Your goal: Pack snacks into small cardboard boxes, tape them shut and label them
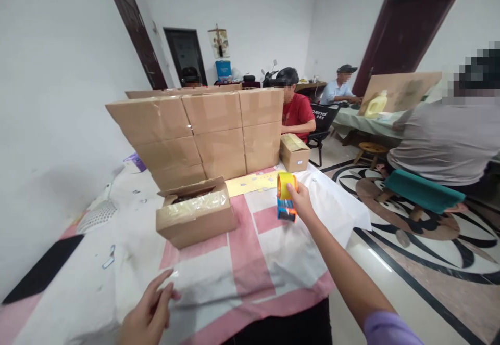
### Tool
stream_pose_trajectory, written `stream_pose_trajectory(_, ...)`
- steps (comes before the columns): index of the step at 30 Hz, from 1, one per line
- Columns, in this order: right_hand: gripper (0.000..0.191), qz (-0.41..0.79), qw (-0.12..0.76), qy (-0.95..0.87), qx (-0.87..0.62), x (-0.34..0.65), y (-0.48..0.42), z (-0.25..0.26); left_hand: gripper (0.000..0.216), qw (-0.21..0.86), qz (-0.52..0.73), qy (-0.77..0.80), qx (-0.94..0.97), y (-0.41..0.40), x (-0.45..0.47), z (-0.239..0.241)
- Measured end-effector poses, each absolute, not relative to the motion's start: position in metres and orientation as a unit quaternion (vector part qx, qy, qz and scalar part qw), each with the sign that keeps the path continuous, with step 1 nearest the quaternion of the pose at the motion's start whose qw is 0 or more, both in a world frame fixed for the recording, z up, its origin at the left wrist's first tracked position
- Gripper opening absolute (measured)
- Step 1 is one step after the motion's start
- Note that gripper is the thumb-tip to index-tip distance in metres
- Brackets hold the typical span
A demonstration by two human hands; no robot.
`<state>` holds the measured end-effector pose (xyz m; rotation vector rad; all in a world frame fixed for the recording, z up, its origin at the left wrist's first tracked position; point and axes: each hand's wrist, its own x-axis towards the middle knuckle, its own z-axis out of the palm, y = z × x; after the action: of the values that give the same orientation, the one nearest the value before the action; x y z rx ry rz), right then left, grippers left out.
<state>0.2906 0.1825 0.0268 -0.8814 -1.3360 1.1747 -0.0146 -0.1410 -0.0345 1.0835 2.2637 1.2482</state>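
Observation:
My right hand [300, 202] reaches forward over the table and grips a tape dispenser [286, 197] with a yellow roll and an orange and blue body. My left hand [150, 312] hovers low at the near edge of the pink and white tablecloth [242, 262], fingers loosely apart and holding nothing. Between the hands, to the left, a small cardboard box [195, 215] lies on the cloth with clear tape across its top and one flap raised.
A wall of stacked cardboard boxes [211, 131] stands at the far side of the table, with one more small box [294, 152] at its right end. A white fan [97, 215] and a black mat [42, 269] lie at the left. Other people sit beyond and at the right.

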Motion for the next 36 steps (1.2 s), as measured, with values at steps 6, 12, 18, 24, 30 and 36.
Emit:
stream_pose_trajectory(6, 0.069, 0.471, 0.488, -0.592, -0.436, 0.267, 0.241, -0.010, 0.057, 0.161, 0.465, 0.755, 0.434, -0.095, -0.012, 0.003)
stream_pose_trajectory(12, 0.067, 0.237, 0.528, -0.629, -0.519, 0.286, 0.222, 0.009, 0.059, 0.213, 0.501, 0.724, 0.424, -0.069, -0.018, 0.026)
stream_pose_trajectory(18, 0.016, 0.204, 0.451, -0.837, -0.234, 0.212, 0.159, 0.068, 0.043, 0.212, 0.475, 0.686, 0.509, -0.033, 0.000, 0.034)
stream_pose_trajectory(24, 0.046, 0.208, 0.381, -0.888, -0.153, 0.140, 0.172, 0.086, 0.051, 0.198, 0.512, 0.675, 0.493, -0.020, -0.015, 0.041)
stream_pose_trajectory(30, 0.019, 0.157, 0.312, -0.929, -0.119, 0.125, 0.178, 0.077, 0.062, 0.223, 0.593, 0.671, 0.385, -0.015, -0.050, 0.060)
stream_pose_trajectory(36, 0.022, 0.134, 0.307, -0.934, -0.122, 0.128, 0.171, 0.059, 0.055, 0.151, 0.557, 0.705, 0.412, -0.005, -0.064, 0.082)
